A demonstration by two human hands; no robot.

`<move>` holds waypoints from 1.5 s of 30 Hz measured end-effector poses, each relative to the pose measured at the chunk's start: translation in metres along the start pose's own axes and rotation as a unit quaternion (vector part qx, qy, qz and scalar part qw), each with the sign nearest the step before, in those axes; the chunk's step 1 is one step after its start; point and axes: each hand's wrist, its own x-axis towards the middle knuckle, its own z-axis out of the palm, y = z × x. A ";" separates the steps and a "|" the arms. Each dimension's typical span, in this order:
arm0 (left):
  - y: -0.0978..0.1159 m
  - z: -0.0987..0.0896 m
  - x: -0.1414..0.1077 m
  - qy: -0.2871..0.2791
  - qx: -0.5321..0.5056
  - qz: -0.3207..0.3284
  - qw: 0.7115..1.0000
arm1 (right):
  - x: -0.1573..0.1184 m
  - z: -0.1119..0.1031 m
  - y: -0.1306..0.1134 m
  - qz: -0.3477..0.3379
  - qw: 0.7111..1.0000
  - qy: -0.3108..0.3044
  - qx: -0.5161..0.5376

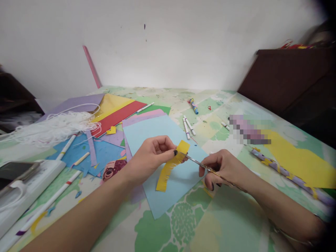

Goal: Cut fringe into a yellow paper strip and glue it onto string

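Pinched between the thumb and fingers of my left hand point(154, 152) is a yellow paper strip point(166, 172), its edge cut into a fringe of short slits. My right hand point(223, 168) is closed round the handles of a pair of scissors point(195, 161). The blades point left and meet the strip's edge close to my left thumb. Whether the blades are parted cannot be made out. Beneath both hands lies a light blue paper sheet point(162, 199), on top of lilac and pink sheets.
White string point(52, 127), coloured sheets and a power strip point(31, 185) with a phone point(15, 173) lie left. White markers point(189, 126) lie beyond the blue sheet. A wrapped lilac stick point(291, 175) and yellow paper point(294, 157) are right. A dark cabinet point(291, 80) borders the table.
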 end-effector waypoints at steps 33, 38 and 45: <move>0.003 0.001 -0.001 0.012 -0.055 -0.012 0.998 | -0.001 0.000 -0.004 0.016 1.000 -0.013 0.015; 0.003 0.001 0.000 0.012 -0.032 -0.012 0.999 | -0.002 0.000 -0.003 0.002 1.000 -0.019 0.009; 0.003 0.001 0.000 0.008 -0.018 -0.010 1.000 | 0.000 0.001 -0.004 0.004 1.000 -0.014 0.003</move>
